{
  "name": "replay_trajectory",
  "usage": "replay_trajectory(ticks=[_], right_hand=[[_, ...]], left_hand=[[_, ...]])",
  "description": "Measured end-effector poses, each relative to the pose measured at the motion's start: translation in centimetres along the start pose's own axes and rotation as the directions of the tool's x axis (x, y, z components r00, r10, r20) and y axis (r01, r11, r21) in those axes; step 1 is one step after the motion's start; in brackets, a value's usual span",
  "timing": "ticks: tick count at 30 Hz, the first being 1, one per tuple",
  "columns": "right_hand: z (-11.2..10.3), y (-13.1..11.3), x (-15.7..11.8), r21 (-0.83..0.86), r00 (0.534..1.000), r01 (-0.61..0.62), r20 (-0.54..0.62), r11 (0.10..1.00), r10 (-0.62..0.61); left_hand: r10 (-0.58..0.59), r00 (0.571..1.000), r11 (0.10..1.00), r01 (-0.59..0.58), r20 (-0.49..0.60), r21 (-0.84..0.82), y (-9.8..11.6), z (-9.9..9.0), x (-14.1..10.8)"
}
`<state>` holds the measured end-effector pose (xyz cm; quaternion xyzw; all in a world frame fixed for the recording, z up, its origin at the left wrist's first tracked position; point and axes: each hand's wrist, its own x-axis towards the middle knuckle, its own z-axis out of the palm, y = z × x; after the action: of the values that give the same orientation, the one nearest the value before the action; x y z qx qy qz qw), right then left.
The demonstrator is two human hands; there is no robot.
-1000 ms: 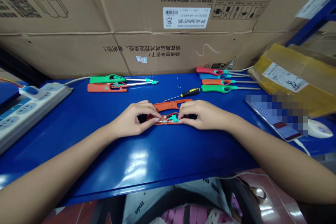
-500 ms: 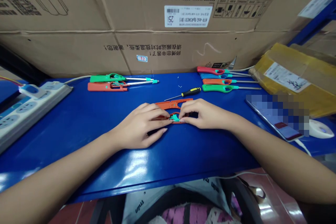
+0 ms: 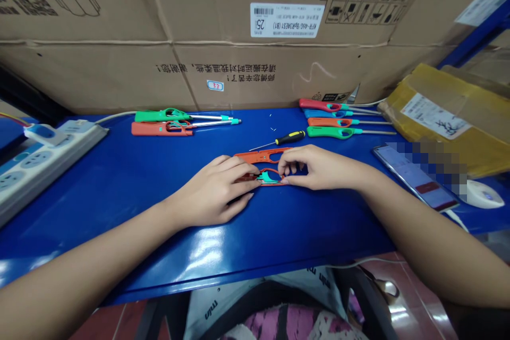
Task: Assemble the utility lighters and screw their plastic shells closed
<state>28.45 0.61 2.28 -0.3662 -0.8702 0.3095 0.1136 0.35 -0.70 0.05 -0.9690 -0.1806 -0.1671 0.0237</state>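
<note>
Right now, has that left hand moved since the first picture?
Yes, the left hand moved right: its fingers, previously left of the tip of the screwdriver, now reach past it.

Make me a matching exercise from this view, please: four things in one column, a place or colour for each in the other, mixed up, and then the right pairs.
Column one
1. screwdriver
2. left hand
3. power strip
4. phone

Column two
A. white, at the far left of the view
B. on the right, near the yellow package
C. partly black and yellow, lying flat
D. over the orange casing, by the green trigger

Pairs: 1-C, 2-D, 3-A, 4-B
</note>
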Motion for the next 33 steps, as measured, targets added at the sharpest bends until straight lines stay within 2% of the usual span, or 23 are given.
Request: replay_trajectory(ticks=[7,9,11,14,16,20,27,33], right_hand=[[0.4,0.2,0.4,0.102,0.995,-0.093,0.036,0.990,0.090],[0.5,0.2,0.5,0.127,0.994,-0.112,0.029,0.986,0.109],[0.5,0.2,0.4,0.151,0.992,-0.123,0.026,0.981,0.120],[0.4,0.2,0.4,0.170,0.991,-0.135,0.035,0.976,0.130],[0.3,0.1,0.3,0.170,0.989,-0.145,0.036,0.975,0.141],[0.1,0.3,0.3,0.164,0.990,-0.137,0.043,0.977,0.132],[0.0,0.8,0.4,0.159,0.994,-0.098,0.062,0.982,0.089],[0.2,1.0,0.4,0.165,0.993,-0.117,0.054,0.979,0.109]], left_hand=[[0.004,1.000,1.000,-0.004,0.001,0.014,0.5,0.0,0.1],[-0.017,1.000,0.997,0.017,-0.008,-0.078,0.1,0.0,-0.1],[-0.060,0.998,0.970,0.049,-0.037,-0.240,-0.8,0.0,-0.4],[-0.196,0.976,0.895,0.137,-0.098,-0.424,-2.7,-0.3,-0.9],[-0.225,0.972,0.883,0.176,-0.063,-0.436,-3.9,-0.6,-1.2],[-0.189,0.981,0.841,0.183,0.039,-0.509,-4.9,-0.9,-1.4],[-0.179,0.980,0.793,0.198,0.090,-0.577,-5.4,-0.6,-1.4],[-0.180,0.978,0.819,0.206,0.101,-0.536,-5.5,-0.9,-1.4]])
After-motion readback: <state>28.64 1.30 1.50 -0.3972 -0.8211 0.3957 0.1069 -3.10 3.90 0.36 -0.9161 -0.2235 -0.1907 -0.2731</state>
